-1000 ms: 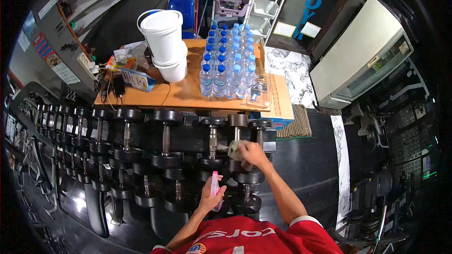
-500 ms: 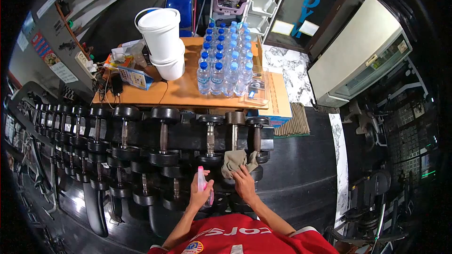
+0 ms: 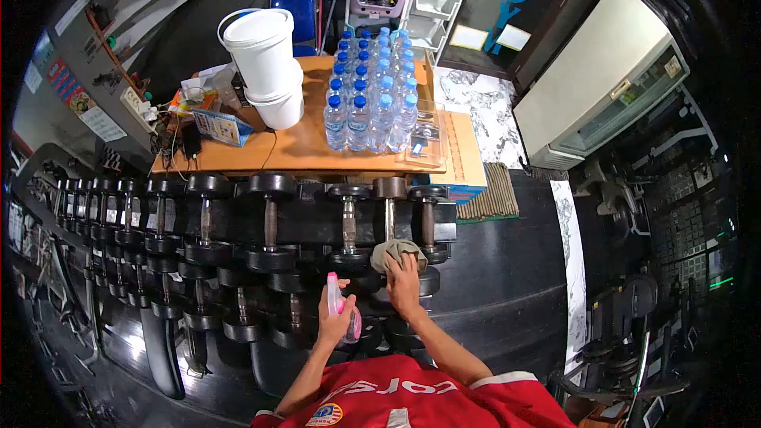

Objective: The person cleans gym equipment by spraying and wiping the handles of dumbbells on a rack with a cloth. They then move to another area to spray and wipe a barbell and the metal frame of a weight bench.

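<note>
My left hand (image 3: 336, 320) is wrapped round a pink and clear spray bottle (image 3: 334, 295), held upright in front of the dumbbell rack. My right hand (image 3: 403, 281) presses a grey-green cloth (image 3: 386, 255) onto the near head of a dumbbell (image 3: 389, 214) with a silver handle, in the upper row at the right. The cloth hides that near head. One dumbbell (image 3: 428, 222) lies just to its right, and another (image 3: 349, 222) to its left.
Behind the rack a wooden table (image 3: 305, 148) bears white buckets (image 3: 258, 47), rows of water bottles (image 3: 357, 123) and a desk calendar (image 3: 222, 127). A cardboard box (image 3: 464, 143) stands at its right end. Further right are a fridge (image 3: 594, 71) and gym machines (image 3: 634, 301).
The cloth is now bunched more tightly under my right hand, which has moved slightly up and left onto the dumbbell head. My left hand still holds the spray bottle. The view has shifted slightly.
</note>
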Motion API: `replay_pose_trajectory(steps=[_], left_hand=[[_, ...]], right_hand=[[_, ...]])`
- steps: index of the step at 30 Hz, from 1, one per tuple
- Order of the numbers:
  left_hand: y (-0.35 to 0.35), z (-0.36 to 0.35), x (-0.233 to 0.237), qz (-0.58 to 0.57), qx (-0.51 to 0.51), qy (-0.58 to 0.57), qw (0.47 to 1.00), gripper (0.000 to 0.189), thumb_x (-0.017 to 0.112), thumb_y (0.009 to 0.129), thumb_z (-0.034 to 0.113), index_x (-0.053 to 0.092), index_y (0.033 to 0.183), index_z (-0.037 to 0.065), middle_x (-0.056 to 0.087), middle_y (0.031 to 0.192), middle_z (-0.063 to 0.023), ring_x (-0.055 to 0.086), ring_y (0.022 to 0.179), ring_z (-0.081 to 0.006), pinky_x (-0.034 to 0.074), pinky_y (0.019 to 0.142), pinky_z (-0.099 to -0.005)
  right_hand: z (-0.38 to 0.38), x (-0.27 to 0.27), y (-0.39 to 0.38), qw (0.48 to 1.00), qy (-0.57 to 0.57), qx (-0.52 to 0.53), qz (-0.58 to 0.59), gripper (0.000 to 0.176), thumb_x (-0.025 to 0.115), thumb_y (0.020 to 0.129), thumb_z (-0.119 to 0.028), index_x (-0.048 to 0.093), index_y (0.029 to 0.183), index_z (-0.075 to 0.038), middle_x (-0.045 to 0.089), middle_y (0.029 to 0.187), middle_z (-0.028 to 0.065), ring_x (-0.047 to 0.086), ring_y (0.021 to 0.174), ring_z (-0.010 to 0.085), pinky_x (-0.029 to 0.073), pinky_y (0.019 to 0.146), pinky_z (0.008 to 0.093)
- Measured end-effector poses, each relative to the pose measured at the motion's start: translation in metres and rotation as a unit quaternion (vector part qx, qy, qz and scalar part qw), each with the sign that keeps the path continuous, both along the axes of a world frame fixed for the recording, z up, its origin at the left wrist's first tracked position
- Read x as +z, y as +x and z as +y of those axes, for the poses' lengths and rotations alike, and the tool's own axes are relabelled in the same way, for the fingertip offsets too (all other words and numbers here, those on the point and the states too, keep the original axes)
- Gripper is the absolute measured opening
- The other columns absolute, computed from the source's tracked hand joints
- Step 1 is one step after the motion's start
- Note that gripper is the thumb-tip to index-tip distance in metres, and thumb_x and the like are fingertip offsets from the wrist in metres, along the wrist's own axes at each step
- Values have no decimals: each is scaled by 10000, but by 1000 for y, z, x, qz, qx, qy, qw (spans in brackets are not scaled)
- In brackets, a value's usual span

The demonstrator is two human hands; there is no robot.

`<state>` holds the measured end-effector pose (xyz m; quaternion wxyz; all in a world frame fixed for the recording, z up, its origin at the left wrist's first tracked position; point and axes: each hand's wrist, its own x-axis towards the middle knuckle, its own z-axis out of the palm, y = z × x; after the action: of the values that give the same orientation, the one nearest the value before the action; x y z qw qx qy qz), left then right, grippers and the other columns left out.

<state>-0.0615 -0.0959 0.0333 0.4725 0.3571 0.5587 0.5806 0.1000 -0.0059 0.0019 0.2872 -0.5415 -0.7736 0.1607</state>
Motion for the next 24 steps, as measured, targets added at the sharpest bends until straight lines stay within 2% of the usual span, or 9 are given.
replay_pose_trajectory(steps=[7, 9, 11, 13, 15, 16, 18, 21, 24], left_hand=[[4, -4, 0, 18, 8, 11, 1000, 306, 573, 866, -14, 447, 1143, 13, 563, 1011, -66, 566, 587, -99, 475, 544, -256], [5, -5, 0, 12, 3, 7, 1000, 299, 576, 865, -12, 454, 1137, 17, 568, 980, -59, 565, 581, -96, 474, 541, -255], [7, -5, 1, 7, -3, 3, 1000, 292, 579, 865, -10, 461, 1130, 21, 572, 949, -53, 563, 576, -94, 473, 539, -253], [10, -4, 5, -10, -9, 10, 1000, 265, 584, 863, -8, 480, 1104, 25, 576, 918, -49, 563, 572, -89, 470, 536, -247], [10, -4, 5, -12, -8, 4, 1000, 247, 586, 861, -10, 486, 1084, 23, 578, 912, -52, 564, 574, -88, 471, 536, -244], [11, -4, 5, -15, -6, -1, 1000, 229, 588, 859, -12, 491, 1065, 21, 579, 905, -55, 566, 577, -87, 472, 536, -242], [11, -4, 6, -12, -19, -6, 1000, 219, 587, 857, -16, 490, 1049, 19, 578, 886, -54, 566, 577, -88, 475, 535, -241], [12, -6, 10, -19, -22, -5, 1000, 202, 587, 853, -22, 486, 1023, 15, 574, 850, -50, 566, 578, -87, 480, 534, -240], [15, -9, 11, -30, -4, 5, 1000, 193, 586, 852, -24, 480, 1009, 13, 567, 831, -44, 565, 583, -84, 484, 534, -239]], right_hand=[[-47, -17, 17, 996, -34, -26, 80, 545, 537, 691, 115, 600, 1180, -116, 516, 1044, 180, 474, 1036, 386, 404, 893, 430], [-56, -34, 34, 995, -63, -17, 80, 656, 597, 608, 124, 557, 1219, -113, 522, 1114, 156, 468, 1107, 387, 412, 940, 409], [-59, -47, 43, 965, -143, -54, 212, 552, 576, 631, 119, 569, 1150, -71, 529, 1067, 156, 486, 1064, 385, 432, 894, 412], [-47, -18, 29, 967, -73, -59, 238, 440, 572, 656, 95, 572, 1072, -46, 526, 1047, 157, 492, 1043, 377, 420, 884, 439], [-25, 18, 13, 999, 14, -11, 49, 360, 601, 693, 18, 586, 1042, -71, 527, 1032, 150, 488, 1047, 359, 382, 927, 456], [-13, 21, 3, 999, 14, -15, 49, 360, 601, 693, 18, 586, 1042, -71, 527, 1032, 150, 488, 1047, 359, 382, 927, 456], [2, 17, -13, 987, 44, 65, -137, 372, 607, 709, -57, 588, 1077, -102, 516, 1068, 161, 463, 1056, 368, 332, 976, 492], [3, 12, -19, 977, 87, 57, -186, 301, 600, 746, -113, 604, 1047, -120, 530, 1010, 120, 466, 1043, 339, 320, 1002, 479], [-3, 7, -6, 982, 80, 98, -140, 393, 598, 680, -22, 587, 1063, -109, 519, 994, 139, 467, 1019, 355, 324, 1000, 507]])
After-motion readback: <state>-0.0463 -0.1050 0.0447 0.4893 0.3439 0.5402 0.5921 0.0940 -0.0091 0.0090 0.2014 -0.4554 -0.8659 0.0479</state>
